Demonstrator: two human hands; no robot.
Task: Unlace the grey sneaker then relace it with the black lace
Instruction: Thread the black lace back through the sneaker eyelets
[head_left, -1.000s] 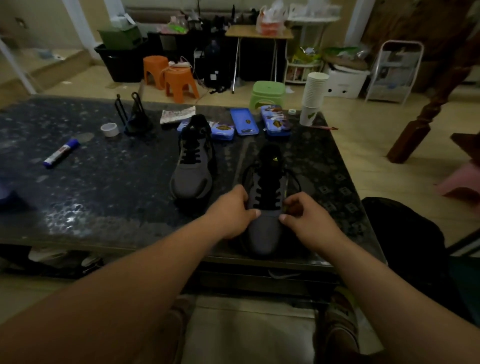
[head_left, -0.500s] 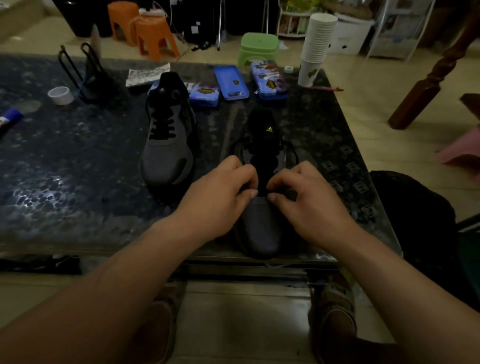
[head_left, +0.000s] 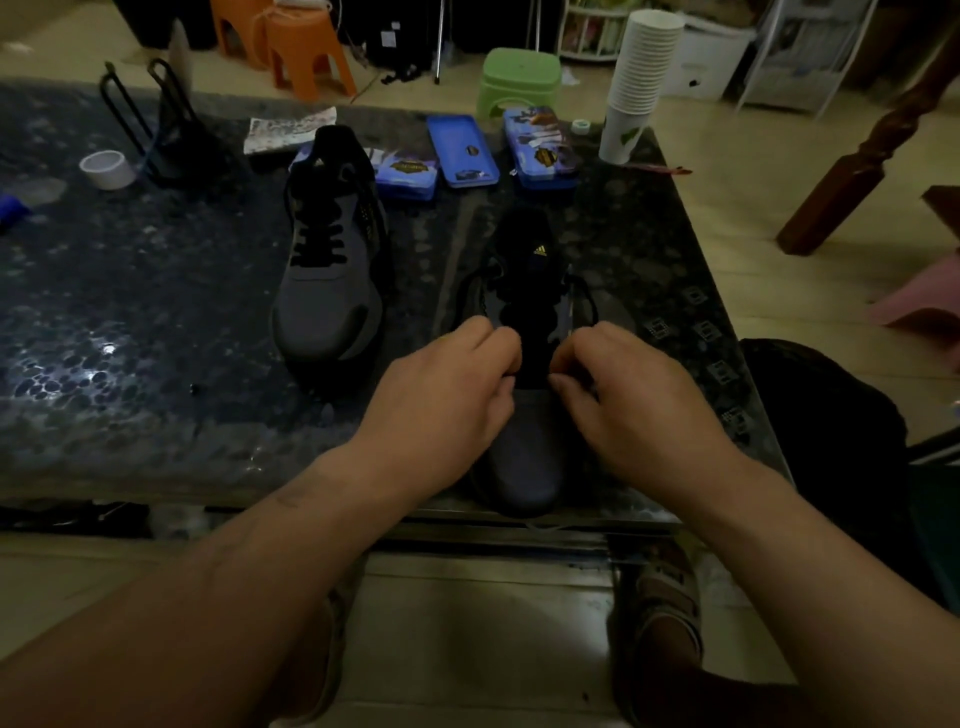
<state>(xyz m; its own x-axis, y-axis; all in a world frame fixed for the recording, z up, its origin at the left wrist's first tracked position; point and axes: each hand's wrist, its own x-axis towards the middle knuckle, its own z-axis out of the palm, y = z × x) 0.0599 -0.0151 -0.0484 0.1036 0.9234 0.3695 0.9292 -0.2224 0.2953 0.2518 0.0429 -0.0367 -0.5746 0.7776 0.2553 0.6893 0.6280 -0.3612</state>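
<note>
two grey sneakers stand on the dark speckled worktop (head_left: 130, 312), toes toward the person. the near grey sneaker (head_left: 524, 447) sits at the front edge, just right of centre. the second sneaker (head_left: 327, 296) stands to its left and a little further back, apart from it and fully laced in black.

both hands are on the near shoe, low on the lacing rows. the left hand (head_left: 447, 395) has its fingers curled, its grip a thumb-and-forefinger pinch on the black lace (head_left: 584, 293) at the left side of the tongue. the right hand (head_left: 628, 400) mirrors it on the right side, its grip pinched closed on the same lace. loose loops of lace hang off both sides of the shoe further up.

behind the shoes lie three blue cases (head_left: 462, 150) in a row. there is one stack of paper cups (head_left: 641, 78) at the far right corner, one roll of tape (head_left: 106, 169) at far left, and one black wire stand (head_left: 156, 119) beside it.

on the floor beyond are two orange stools (head_left: 306, 47) and one green stool (head_left: 519, 78).
</note>
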